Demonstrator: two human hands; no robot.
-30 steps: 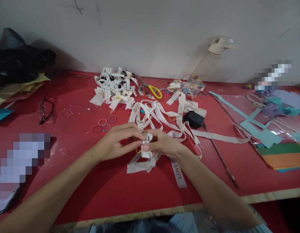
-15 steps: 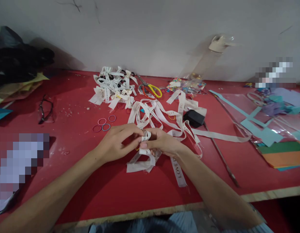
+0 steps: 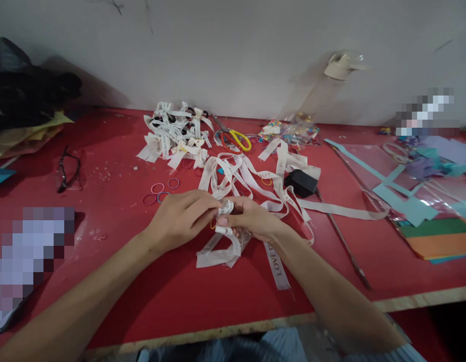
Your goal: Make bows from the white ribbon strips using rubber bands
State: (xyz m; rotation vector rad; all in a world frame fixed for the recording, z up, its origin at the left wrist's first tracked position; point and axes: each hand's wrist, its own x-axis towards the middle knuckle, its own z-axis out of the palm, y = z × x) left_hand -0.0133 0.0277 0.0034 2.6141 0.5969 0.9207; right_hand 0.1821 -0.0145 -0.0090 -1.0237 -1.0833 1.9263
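Observation:
Over the middle of the red table, my left hand [image 3: 183, 216] and my right hand [image 3: 255, 218] meet at a looped white printed ribbon [image 3: 225, 230]. My right thumb presses the folded ribbon against the fingers. At the loop, my left fingertips pinch together, partly hidden behind one another. A bit of yellow elastic band [image 3: 212, 223] shows beside those fingertips. Below the hands hang the ribbon's loose loops, and one printed tail [image 3: 276, 266] lies under my right wrist. Just beyond my hands spreads a tangle of the same ribbon [image 3: 233, 173].
Behind lie tied ribbon bows [image 3: 176, 130] and scissors [image 3: 236, 141] with red and yellow handles. Small coloured elastic bands [image 3: 157, 188] and eyeglasses [image 3: 69, 168] are at left. To the right are a black block [image 3: 302, 183], a thin rod [image 3: 346, 246] and coloured paper [image 3: 440, 241].
My left fingers have curled in closer to the ribbon loop, and the left hand has shifted slightly. My right hand keeps its hold, with its thumb slightly shifted.

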